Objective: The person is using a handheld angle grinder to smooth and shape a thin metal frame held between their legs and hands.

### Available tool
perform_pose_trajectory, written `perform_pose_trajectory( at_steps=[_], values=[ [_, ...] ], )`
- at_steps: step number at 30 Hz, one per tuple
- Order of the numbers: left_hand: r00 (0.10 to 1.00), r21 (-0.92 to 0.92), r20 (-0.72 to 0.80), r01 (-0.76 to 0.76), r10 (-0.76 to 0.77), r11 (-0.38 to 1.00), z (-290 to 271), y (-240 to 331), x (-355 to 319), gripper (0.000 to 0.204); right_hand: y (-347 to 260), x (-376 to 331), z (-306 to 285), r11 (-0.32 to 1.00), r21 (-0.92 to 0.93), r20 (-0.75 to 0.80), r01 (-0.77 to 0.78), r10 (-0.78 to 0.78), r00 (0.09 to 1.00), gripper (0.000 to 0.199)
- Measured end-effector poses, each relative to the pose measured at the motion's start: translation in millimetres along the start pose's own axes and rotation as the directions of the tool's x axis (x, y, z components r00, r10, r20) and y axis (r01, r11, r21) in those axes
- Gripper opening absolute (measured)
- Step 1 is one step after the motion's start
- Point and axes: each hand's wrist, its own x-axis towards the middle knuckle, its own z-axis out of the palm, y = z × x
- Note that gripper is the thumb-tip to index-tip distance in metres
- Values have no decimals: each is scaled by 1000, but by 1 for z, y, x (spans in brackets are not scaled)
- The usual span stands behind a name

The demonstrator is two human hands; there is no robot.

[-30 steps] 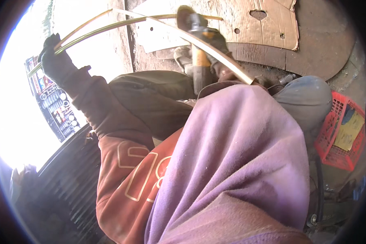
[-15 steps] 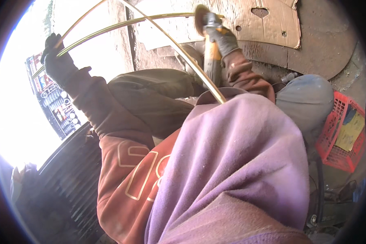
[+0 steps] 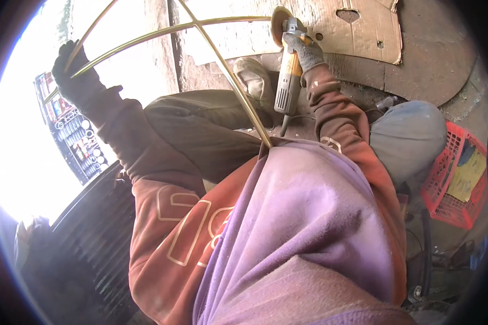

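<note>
My left hand (image 3: pixel 77 82), in a dark glove, is closed round the far-left end of a thin, curved gold-coloured metal tube (image 3: pixel 146 40). The tube arcs rightward to the grinder's disc. A second gold tube (image 3: pixel 230 81) crosses it and slants down to the purple cloth (image 3: pixel 309 195) on my front; whether the two are joined I cannot tell. My right hand, in a grey glove (image 3: pixel 307 53), grips the head of a yellow and grey angle grinder (image 3: pixel 288 76). Its round disc (image 3: pixel 280 26) is at the tube's right end; contact is unclear.
Cardboard (image 3: pixel 363 27) with holes lies beyond the grinder. A red plastic crate (image 3: pixel 444 208) stands at the right, past my bent knee (image 3: pixel 409 138). At the left lie a tray of sockets (image 3: pixel 78 138) and a dark ribbed surface (image 3: pixel 100 244). The grinder's cord (image 3: pixel 285 125) trails toward me.
The grinder has shifted right and slightly down with my right hand, showing more of its body and cord. The slanting tube's lower end has moved left. My left hand has dropped slightly left.
</note>
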Motion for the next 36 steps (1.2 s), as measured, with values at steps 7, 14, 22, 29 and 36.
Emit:
perform_pose_trajectory(
  at_steps=[7, 14, 22, 29, 36],
  values=[
    [949, -561, -109, 186, -295, 806, 11, 28, 3, 28, -20, -56, 72, 964, -76, 310, 254, -219, 925, 32],
    [971, -187, -206, 82, -121, 979, 30, 39, -13, 29, 9, 15, -10, 998, -46, -9, 53, -53, 999, 39],
    [947, -648, -108, 165, -304, 744, 23, 67, 9, 26, -37, -62, 54, 966, -166, 271, 199, -150, 951, 33],
    [945, -492, -166, 167, -280, 855, 47, 72, 9, 24, 8, 5, -2, 985, -85, 70, 149, -143, 987, 33],
    [830, -656, -206, 275, -518, 703, 44, 76, 0, 22, -11, -40, 43, 976, -96, 165, 195, -178, 970, 40]
  ],
)
